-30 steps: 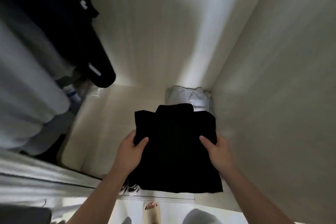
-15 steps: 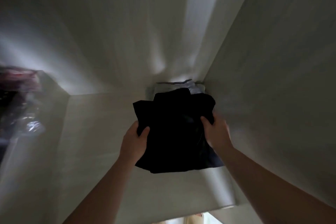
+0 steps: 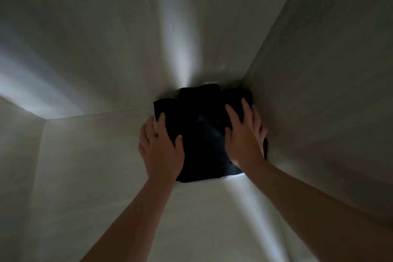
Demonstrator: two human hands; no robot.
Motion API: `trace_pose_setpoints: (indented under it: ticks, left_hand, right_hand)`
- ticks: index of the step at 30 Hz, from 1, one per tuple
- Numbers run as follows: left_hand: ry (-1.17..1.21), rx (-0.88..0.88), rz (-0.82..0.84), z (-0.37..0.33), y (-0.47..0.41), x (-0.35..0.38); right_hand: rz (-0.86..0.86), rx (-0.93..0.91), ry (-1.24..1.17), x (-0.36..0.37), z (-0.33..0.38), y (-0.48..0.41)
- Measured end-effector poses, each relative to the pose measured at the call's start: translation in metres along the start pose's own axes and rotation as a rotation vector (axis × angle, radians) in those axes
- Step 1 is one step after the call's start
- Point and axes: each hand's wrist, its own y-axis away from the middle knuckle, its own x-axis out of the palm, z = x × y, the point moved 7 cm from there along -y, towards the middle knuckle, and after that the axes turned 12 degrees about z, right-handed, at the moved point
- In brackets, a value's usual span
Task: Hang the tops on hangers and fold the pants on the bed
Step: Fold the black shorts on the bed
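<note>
folded black garment (image 3: 200,117) looks soft, light; best lifted under both sides. left hand (image 3: 161,147), right hand (image 3: 244,136): fingers (image 3: 246,110) flat, pressing it.

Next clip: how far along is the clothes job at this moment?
Done: the black garment is already folded into a compact bundle and sits in the back right corner of the shelf. In hand: the left hand and right hand lie flat on it, fingers straight, pressing it down. Left: letting go; no hangers, tops or bed are in view, so the rest cannot be judged.
</note>
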Motion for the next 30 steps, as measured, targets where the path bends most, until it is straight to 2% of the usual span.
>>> trace_pose_setpoints:
  ticks: [2,4,8,15,21,27,30]
  left_hand:
    - [-0.137,0.183,-0.005,-0.015,0.001,0.012]
    - [-0.222,0.240,0.104,-0.014,-0.007,0.036]
    - [-0.305,0.163,0.270,0.012,-0.028,0.080]
    - [-0.309,0.178,0.248,0.018,-0.048,0.091]
    - [-0.335,0.153,0.395,0.015,-0.048,0.086]
    - [-0.359,0.127,0.445,0.017,0.005,0.075]
    - [-0.346,0.083,0.516,0.027,0.050,0.070]
  right_hand:
    - [0.057,-0.086,0.094,0.018,0.007,-0.004]
    - [0.151,-0.105,0.140,0.042,0.007,-0.015]
    - [0.236,-0.068,0.198,0.081,-0.010,-0.035]
    - [0.266,-0.051,0.138,0.108,-0.016,-0.049]
    - [0.420,-0.061,0.194,0.097,-0.014,-0.051]
    - [0.455,-0.073,0.238,0.071,-0.016,0.001]
    - [0.547,-0.048,0.246,0.064,-0.018,0.039]
